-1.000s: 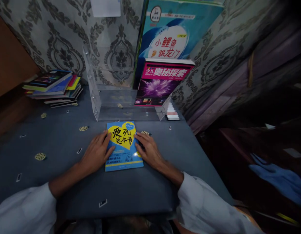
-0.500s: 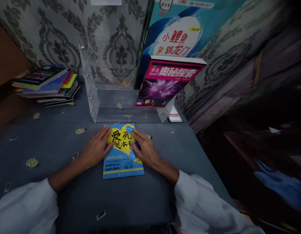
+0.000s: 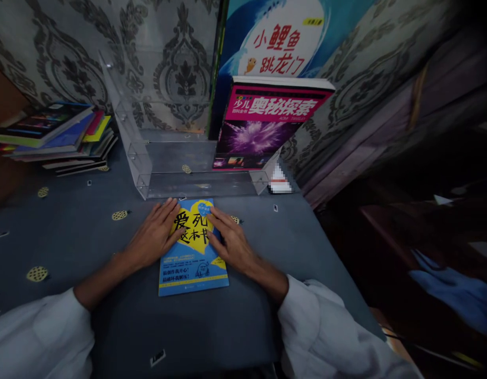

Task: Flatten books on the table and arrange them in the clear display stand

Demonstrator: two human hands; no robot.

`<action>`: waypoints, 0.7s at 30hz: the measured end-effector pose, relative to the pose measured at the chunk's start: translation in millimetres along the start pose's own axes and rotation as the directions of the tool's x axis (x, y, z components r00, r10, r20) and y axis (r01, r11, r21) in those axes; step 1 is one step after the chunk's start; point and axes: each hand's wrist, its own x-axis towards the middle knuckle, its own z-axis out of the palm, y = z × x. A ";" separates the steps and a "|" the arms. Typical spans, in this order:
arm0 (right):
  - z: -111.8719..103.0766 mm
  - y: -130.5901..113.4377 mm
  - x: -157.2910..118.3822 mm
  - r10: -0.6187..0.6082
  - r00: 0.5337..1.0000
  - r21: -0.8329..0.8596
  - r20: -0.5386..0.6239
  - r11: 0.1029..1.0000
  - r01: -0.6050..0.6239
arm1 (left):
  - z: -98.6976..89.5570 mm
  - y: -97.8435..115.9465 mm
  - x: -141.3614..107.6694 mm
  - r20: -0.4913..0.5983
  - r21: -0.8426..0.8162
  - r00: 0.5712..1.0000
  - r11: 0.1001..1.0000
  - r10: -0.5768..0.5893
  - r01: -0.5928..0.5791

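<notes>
A blue paperback book with a yellow heart and black brush lettering lies flat on the grey tablecloth. My left hand rests over its upper left edge, fingers stretched forward and thumb on the cover. On the opposite edge lies my right hand, its fingers extended across the cover's upper right part. Neither hand is wrapped round the book. Just beyond the book stands a clear acrylic rack. It holds a pink and purple book leaning in front of a larger teal book.
At the far left is a stack of books. A pixelated white object sits by the rack's right end. Patterned fabric hangs behind. The table's right edge drops to a dark area with a blue cloth.
The camera view has shifted slightly, so the rack and book stack appear further left and a little larger. Both hands remain on the blue book, in nearly the same pose.
</notes>
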 end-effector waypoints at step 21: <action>-1.0 1.9 13.2 0.041 0.999 -0.013 0.032 0.999 -0.041 | 3.7 -0.7 16.8 0.042 0.005 0.995 0.996 0.090 -0.090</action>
